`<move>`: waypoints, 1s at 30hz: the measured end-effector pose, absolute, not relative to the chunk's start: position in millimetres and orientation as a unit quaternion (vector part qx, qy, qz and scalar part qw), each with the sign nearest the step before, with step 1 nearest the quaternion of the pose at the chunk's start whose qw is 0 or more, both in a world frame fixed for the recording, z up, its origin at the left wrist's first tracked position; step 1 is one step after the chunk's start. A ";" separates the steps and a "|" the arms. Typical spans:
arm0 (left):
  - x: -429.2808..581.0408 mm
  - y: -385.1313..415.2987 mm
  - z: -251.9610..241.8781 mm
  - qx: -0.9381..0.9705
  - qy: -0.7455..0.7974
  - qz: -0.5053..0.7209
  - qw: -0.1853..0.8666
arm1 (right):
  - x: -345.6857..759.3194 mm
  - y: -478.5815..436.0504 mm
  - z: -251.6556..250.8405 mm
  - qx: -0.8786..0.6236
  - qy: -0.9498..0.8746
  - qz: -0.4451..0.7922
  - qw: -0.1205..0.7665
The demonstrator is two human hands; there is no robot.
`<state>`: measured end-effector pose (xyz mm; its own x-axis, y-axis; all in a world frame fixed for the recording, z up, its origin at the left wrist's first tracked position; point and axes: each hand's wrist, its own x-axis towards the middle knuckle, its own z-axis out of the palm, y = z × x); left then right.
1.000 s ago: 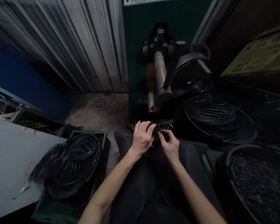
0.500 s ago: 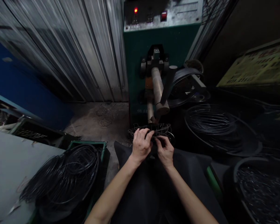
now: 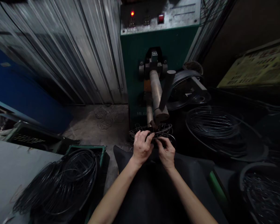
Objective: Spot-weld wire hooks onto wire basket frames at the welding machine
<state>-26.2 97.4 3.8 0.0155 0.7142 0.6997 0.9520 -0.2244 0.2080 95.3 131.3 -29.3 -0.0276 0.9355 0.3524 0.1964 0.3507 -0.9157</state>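
A round dark wire rack (image 3: 136, 129) sits at the tip of the machine's lower electrode arm (image 3: 149, 113). My left hand (image 3: 142, 145) has its fingers curled over the near left part of this rack. Close beside it, my right hand (image 3: 166, 152) pinches at the rack's near edge; whether a separate small wire is between those fingertips I cannot tell. Above the hands, the thick upper cylinder (image 3: 157, 93) of the green spot welding machine (image 3: 135, 62) points toward me. Part of the rack is hidden behind my fingers.
To the left, wire rings (image 3: 70, 174) are heaped over a green crate (image 3: 104, 152). Right of the machine stand a tub of wire hoops (image 3: 212, 124) and a tub of small metal pieces (image 3: 268, 189). Wire grids (image 3: 105, 124) lie on the floor by the corrugated wall (image 3: 95, 62).
The camera view has shifted slightly, so the machine appears a little lower and further left. Both hands keep nearly the same hold at the rack.
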 end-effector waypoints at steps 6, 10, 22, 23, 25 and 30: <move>-27.5 103.1 1.5 -0.690 -0.598 -0.370 0.172 | 94.2 137.2 -28.7 -0.448 -0.631 0.340 0.534; -28.8 105.1 0.5 -0.688 -0.591 -0.382 0.175 | 93.6 139.4 -28.7 -0.438 -0.639 0.332 0.538; -30.8 106.2 6.6 -0.691 -0.584 -0.393 0.164 | 92.6 141.0 -26.6 -0.425 -0.649 0.310 0.549; -31.0 107.0 6.9 -0.690 -0.583 -0.395 0.165 | 92.4 141.8 -26.8 -0.426 -0.650 0.307 0.549; -31.6 108.4 6.9 -0.690 -0.583 -0.396 0.166 | 92.2 143.1 -27.4 -0.429 -0.650 0.302 0.549; -32.4 109.7 4.8 -0.691 -0.584 -0.398 0.155 | 91.9 143.8 -27.0 -0.433 -0.656 0.295 0.544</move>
<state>-32.4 109.7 4.8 0.0024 0.6831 0.7303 0.9296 -0.2707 0.2501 91.9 143.8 -27.0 -0.0335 0.8888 0.4571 0.2476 0.4505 -0.8578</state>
